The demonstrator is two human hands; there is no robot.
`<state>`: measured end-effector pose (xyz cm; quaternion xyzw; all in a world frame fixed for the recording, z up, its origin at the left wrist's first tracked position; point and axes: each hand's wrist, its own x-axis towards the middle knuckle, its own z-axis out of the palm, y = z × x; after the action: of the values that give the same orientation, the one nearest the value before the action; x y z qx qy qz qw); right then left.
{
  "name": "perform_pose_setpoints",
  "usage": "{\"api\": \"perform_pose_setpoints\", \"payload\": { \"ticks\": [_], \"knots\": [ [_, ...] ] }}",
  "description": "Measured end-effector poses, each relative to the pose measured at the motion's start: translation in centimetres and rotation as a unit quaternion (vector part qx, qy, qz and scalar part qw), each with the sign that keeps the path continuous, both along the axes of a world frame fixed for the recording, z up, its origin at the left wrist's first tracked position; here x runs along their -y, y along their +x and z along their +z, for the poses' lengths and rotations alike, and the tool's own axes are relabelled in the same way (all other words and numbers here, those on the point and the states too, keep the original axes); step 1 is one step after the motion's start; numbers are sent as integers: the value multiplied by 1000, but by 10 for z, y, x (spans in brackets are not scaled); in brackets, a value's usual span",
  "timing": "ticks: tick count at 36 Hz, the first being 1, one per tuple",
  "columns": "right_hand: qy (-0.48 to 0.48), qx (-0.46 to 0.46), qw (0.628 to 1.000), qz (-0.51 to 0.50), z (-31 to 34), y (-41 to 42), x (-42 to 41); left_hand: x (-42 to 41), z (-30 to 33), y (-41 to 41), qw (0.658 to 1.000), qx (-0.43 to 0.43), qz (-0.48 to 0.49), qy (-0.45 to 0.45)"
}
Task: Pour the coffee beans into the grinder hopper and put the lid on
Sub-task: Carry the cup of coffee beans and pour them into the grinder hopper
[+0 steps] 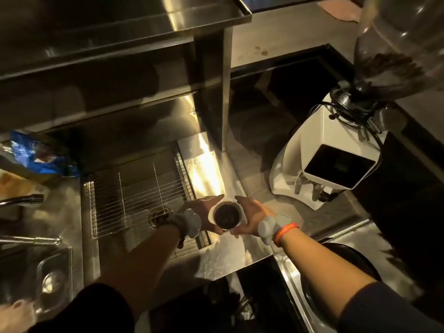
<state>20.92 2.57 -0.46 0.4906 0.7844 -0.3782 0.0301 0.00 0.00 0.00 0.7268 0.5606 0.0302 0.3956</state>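
A small round cup (226, 217) full of dark coffee beans sits between my two hands above the steel counter. My left hand (204, 212) cups its left side and my right hand (252, 218) cups its right side, fingers curled around the wall. The white grinder (319, 155) stands at the right on the counter. Its clear hopper (394, 44) rises at the top right with dark beans lying at its bottom. I see no lid in this view.
A sink with a wire rack (139, 195) lies left of my hands. A blue bag (36, 155) rests at the far left, with taps (24, 200) below it. Steel shelves (120, 44) hang above. A dark round bin (341, 272) sits at the lower right.
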Motion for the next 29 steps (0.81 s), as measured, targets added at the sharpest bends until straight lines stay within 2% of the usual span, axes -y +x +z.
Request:
{"api": "perform_pose_setpoints", "payload": {
  "ticks": [2, 10, 17, 29],
  "knots": [
    [14, -29, 999, -12, -4, 1, 1, -3, -3, 5, 1000, -19, -17, -3],
    [38, -36, 999, -15, -17, 3, 8, 0, -19, 12, 997, -68, -20, 0],
    [15, -45, 998, -32, -29, 0, 6, 2, -27, 18, 997, -69, -4, 27],
    [42, -55, 997, -47, -41, 0, 4, 3, -34, 16, 997, -58, 10, 55]
  ]
}}
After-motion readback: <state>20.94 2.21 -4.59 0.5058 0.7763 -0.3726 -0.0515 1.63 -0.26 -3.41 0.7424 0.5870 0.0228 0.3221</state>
